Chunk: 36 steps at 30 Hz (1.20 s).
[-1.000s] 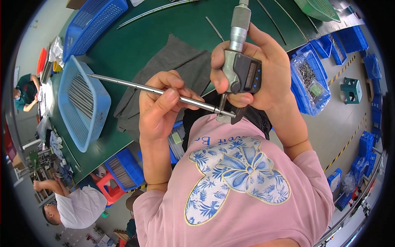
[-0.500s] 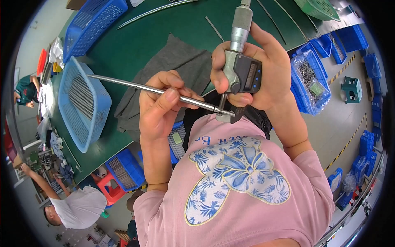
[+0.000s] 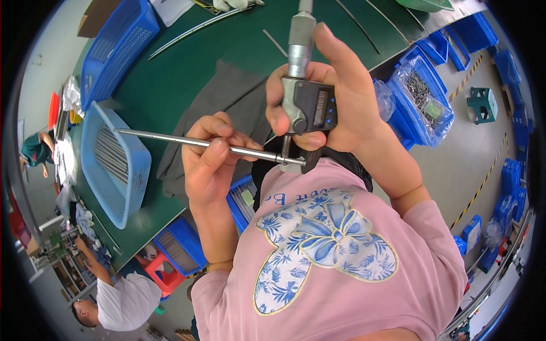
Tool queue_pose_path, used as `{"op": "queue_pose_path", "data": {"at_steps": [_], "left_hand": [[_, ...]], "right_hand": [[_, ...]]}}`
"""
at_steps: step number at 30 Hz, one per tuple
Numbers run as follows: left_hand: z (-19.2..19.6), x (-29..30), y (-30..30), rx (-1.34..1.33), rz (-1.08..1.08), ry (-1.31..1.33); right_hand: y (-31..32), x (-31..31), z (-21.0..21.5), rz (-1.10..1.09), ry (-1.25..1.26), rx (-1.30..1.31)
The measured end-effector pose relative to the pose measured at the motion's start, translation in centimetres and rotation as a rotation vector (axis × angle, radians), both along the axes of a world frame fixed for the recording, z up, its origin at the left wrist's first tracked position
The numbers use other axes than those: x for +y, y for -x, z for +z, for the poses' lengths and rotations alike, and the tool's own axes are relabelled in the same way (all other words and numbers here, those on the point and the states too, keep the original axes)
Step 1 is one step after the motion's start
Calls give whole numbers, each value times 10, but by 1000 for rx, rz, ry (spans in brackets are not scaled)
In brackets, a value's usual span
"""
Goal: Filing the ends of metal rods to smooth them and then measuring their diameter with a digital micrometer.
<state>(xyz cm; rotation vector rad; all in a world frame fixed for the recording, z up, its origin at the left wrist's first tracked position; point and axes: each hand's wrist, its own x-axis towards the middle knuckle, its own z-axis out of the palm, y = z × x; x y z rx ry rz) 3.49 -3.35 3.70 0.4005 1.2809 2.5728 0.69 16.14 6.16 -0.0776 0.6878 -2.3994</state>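
Note:
My left hand (image 3: 211,156) pinches a thin, shiny metal rod (image 3: 165,137) between thumb and fingers. The rod slants from the upper left down to the right. Its right end lies in the jaw of a digital micrometer (image 3: 300,96), beside the measuring spindle; whether the spindle presses on it I cannot tell. My right hand (image 3: 347,96) is wrapped around the micrometer's frame, thumb raised, with the thimble pointing up. A dark grey cloth (image 3: 219,85) lies on the green table (image 3: 170,65) behind my left hand.
A light-blue basket (image 3: 128,199) at left holds several rods. Behind it stands a darker blue basket (image 3: 116,54). At right, a blue bin (image 3: 406,122) holds small metal parts in plastic. A green stool (image 3: 482,105) stands on the floor. A person in white (image 3: 128,301) works at lower left.
The micrometer, the rod and both hands have shifted left in the picture as the view moved. My right hand still grips the micrometer, and the rod's end stays in its jaw.

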Motion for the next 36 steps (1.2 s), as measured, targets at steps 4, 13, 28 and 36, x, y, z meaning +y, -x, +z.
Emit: {"op": "queue_pose_path", "data": {"at_steps": [4,13,28,36], "left_hand": [[0,0,2,6,-15,4],[0,0,2,15,-15,26],[1,-1,0,-5,13,87],[3,-2,-2,39,-21,110]], "right_hand": [[0,0,1,13,16,-51],[-1,-2,0,-31,-38,-43],[-5,-5,1,-60,-103,31],[-6,-1,0,-65,-60,15]]}}
